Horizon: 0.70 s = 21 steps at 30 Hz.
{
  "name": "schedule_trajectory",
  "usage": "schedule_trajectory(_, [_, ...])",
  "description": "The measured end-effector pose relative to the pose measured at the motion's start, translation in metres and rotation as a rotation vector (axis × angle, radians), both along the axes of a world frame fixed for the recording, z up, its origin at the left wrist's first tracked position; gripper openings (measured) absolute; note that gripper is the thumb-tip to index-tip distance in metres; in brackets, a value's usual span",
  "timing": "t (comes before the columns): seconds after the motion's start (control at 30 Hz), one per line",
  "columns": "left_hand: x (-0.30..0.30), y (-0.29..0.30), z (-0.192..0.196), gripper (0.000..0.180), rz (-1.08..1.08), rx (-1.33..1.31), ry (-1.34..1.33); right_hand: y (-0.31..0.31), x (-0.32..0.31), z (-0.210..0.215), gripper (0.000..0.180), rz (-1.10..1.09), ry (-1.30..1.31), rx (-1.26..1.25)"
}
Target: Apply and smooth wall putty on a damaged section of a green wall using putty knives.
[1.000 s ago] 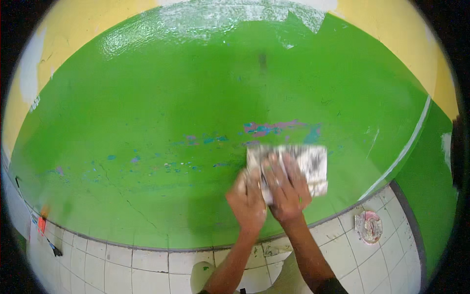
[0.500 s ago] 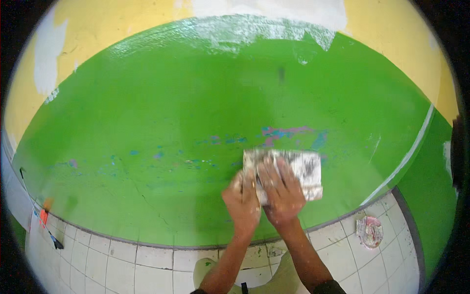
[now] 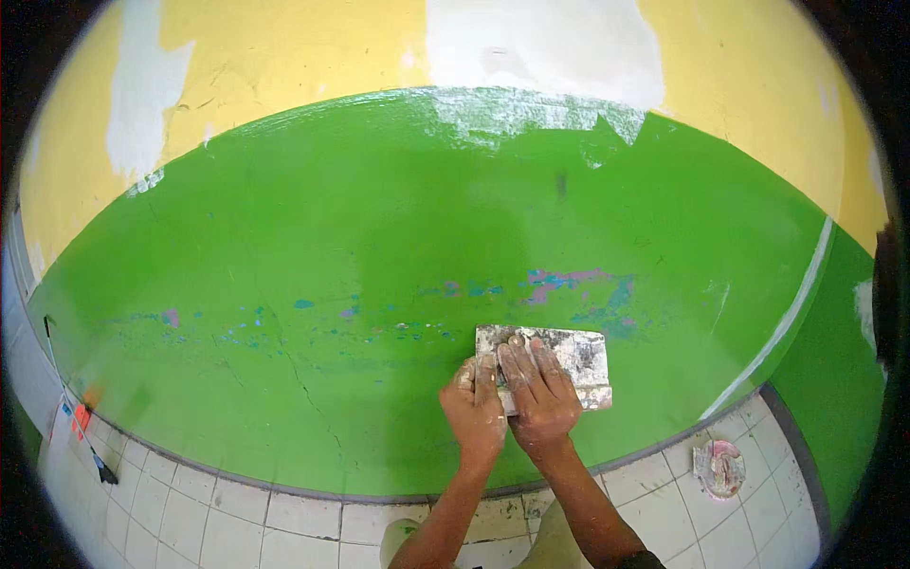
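Observation:
Both hands hold a flat rectangular trowel (image 3: 583, 365), smeared white and grey, against the lower part of the green wall (image 3: 313, 228). My left hand (image 3: 474, 412) is closed on the trowel's left edge, its fingers bent. My right hand (image 3: 542, 398) presses on the trowel's face, fingers together and pointing up, its thumb hidden. Pale residue coats the fingers of both. Just above the trowel, a band of chipped paint (image 3: 569, 283) shows purple and blue through the green. Whatever lies between trowel and wall is hidden.
Yellow paint with white patches (image 3: 540, 47) covers the upper wall. On the tiled floor (image 3: 303, 517), a stained, roundish container (image 3: 720, 469) sits at right. A thin black-tipped stick (image 3: 81, 427) and an orange object (image 3: 81, 417) are at far left. A crack (image 3: 303, 384) runs down the wall.
The view has tilted up, so the wall sits lower in the picture. The trowel and both hands have moved slightly down the wall; the hold looks the same.

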State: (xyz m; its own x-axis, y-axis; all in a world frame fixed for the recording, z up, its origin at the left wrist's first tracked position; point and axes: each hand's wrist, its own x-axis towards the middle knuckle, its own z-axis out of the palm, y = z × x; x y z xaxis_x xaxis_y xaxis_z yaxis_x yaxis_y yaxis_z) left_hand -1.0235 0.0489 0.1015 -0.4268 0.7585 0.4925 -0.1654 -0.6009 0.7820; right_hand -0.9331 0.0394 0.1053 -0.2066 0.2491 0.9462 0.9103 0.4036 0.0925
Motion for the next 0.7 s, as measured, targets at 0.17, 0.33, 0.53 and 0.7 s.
schedule_trajectory(0.17, [-0.007, 0.001, -0.003, 0.021, -0.047, 0.001, -0.054, 0.000, -0.004, 0.001, 0.035, 0.029, -0.008, -0.030])
schedule_trajectory(0.33, [-0.007, 0.006, -0.018, 0.020, 0.052, -0.019, 0.102, 0.003, -0.005, -0.014, 0.034, 0.023, 0.018, -0.011])
schedule_trajectory(0.53, [-0.010, -0.001, -0.021, 0.020, 0.010, -0.036, 0.089, -0.003, -0.007, -0.017, 0.032, 0.016, 0.077, 0.002])
schedule_trajectory(0.7, [-0.007, 0.006, -0.004, 0.021, 0.005, -0.027, 0.016, 0.009, -0.007, -0.005, 0.033, 0.014, 0.037, 0.047])
